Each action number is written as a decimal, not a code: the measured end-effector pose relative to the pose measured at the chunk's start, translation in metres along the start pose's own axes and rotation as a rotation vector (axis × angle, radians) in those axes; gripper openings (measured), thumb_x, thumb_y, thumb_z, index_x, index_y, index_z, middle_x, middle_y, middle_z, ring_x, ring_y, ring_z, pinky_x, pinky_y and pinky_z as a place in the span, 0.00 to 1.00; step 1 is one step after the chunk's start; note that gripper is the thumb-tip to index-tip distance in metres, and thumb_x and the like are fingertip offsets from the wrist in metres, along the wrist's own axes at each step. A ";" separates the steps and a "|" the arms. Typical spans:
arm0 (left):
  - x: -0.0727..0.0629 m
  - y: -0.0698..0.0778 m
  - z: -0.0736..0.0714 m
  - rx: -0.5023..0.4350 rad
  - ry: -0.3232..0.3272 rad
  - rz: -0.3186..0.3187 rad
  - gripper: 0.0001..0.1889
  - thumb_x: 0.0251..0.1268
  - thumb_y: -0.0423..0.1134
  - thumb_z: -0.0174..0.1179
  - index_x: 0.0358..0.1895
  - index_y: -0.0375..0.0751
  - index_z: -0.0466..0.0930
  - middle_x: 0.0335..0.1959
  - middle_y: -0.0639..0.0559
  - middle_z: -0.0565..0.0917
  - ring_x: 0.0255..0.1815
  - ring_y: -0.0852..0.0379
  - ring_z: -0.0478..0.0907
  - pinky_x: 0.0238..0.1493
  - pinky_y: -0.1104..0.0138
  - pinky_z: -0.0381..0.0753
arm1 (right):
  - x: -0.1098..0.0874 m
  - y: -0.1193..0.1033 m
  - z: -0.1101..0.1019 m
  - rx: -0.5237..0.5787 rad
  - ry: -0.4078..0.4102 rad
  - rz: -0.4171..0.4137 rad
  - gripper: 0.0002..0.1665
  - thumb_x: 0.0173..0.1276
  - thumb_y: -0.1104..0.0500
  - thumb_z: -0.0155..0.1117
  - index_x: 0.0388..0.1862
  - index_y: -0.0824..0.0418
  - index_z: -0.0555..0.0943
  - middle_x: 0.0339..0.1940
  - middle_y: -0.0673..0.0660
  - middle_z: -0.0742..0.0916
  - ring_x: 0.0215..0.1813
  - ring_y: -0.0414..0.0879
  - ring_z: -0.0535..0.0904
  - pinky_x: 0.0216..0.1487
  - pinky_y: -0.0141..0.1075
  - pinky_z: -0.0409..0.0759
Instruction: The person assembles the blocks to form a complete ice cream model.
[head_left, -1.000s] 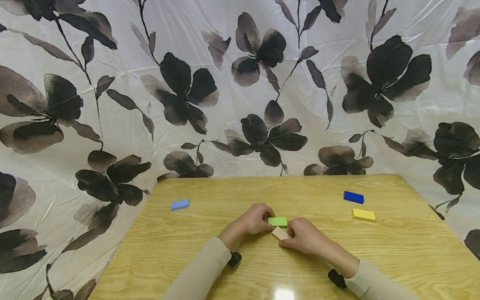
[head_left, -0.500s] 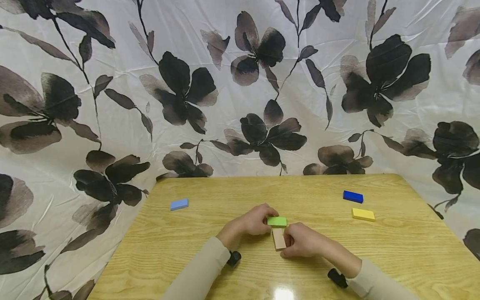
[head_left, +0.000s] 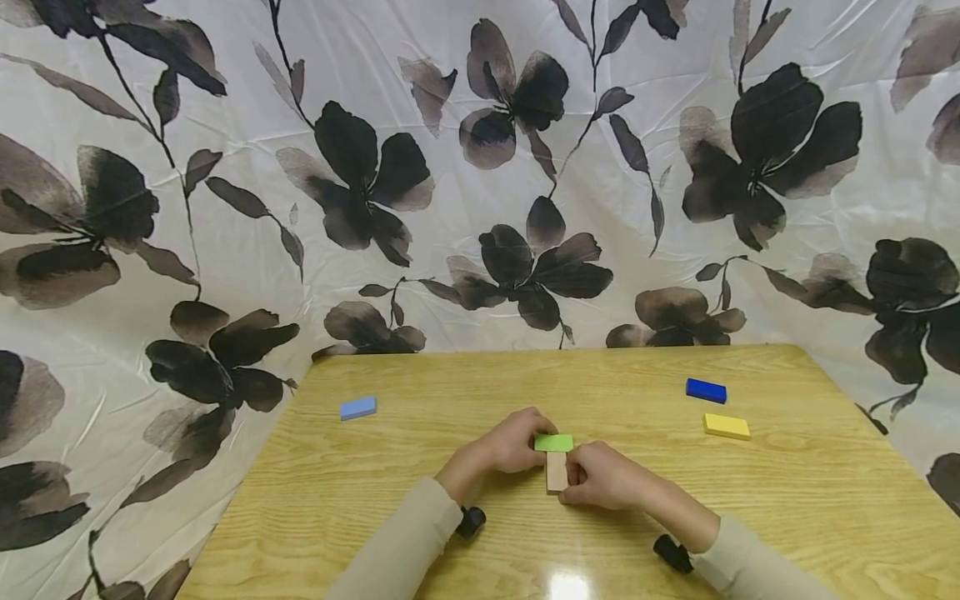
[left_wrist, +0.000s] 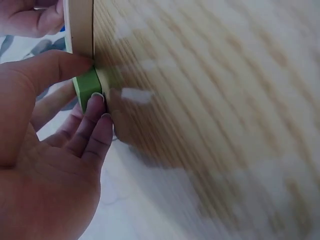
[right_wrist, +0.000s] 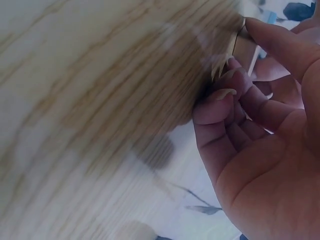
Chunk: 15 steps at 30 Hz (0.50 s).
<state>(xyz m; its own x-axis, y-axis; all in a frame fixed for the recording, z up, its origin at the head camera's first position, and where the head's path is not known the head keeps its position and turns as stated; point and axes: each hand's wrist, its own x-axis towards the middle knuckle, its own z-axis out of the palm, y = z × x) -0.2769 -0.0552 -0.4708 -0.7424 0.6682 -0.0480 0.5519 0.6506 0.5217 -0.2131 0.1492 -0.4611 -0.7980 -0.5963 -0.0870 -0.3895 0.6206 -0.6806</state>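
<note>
In the head view a light green block (head_left: 553,443) lies crosswise on the wooden table. My left hand (head_left: 513,442) pinches its left end, and the left wrist view has thumb and fingertips against the green block (left_wrist: 87,86). A pale wood-coloured block (head_left: 557,472) points lengthwise toward me, its far end at the green block's near side, so the pair looks like a T. My right hand (head_left: 607,477) holds this pale block from the right with thumb and fingers. Its fingers hide most of the pale block (right_wrist: 245,52) in the right wrist view.
A light blue block (head_left: 358,408) lies at the table's back left. Toward the back right are a dark blue block (head_left: 707,391) and a yellow block (head_left: 726,427). Floral cloth (head_left: 450,192) hangs behind the wooden table (head_left: 360,475).
The pale block has turned from slanted to lengthwise, then moved slightly away from me up to the green block, with my right hand on it. My left hand and the green block have stayed put.
</note>
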 end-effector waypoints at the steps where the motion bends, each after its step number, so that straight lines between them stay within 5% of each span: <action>1: 0.000 0.001 0.000 -0.002 -0.002 -0.004 0.18 0.67 0.34 0.68 0.59 0.39 0.83 0.48 0.50 0.79 0.39 0.62 0.70 0.43 0.73 0.72 | 0.000 0.000 -0.001 0.000 -0.002 0.002 0.13 0.64 0.57 0.76 0.25 0.55 0.79 0.20 0.46 0.80 0.22 0.38 0.71 0.24 0.30 0.68; 15: -0.002 0.002 -0.002 -0.010 -0.011 -0.004 0.21 0.65 0.31 0.68 0.61 0.37 0.82 0.50 0.48 0.79 0.40 0.62 0.71 0.42 0.73 0.73 | 0.001 0.002 -0.001 -0.016 -0.004 -0.010 0.13 0.64 0.57 0.75 0.25 0.54 0.79 0.20 0.46 0.79 0.22 0.37 0.71 0.24 0.30 0.68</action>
<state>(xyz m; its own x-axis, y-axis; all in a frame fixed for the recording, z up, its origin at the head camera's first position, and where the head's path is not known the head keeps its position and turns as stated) -0.2745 -0.0560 -0.4682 -0.7404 0.6694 -0.0601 0.5445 0.6498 0.5303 -0.2150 0.1511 -0.4619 -0.7923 -0.6045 -0.0831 -0.4047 0.6225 -0.6699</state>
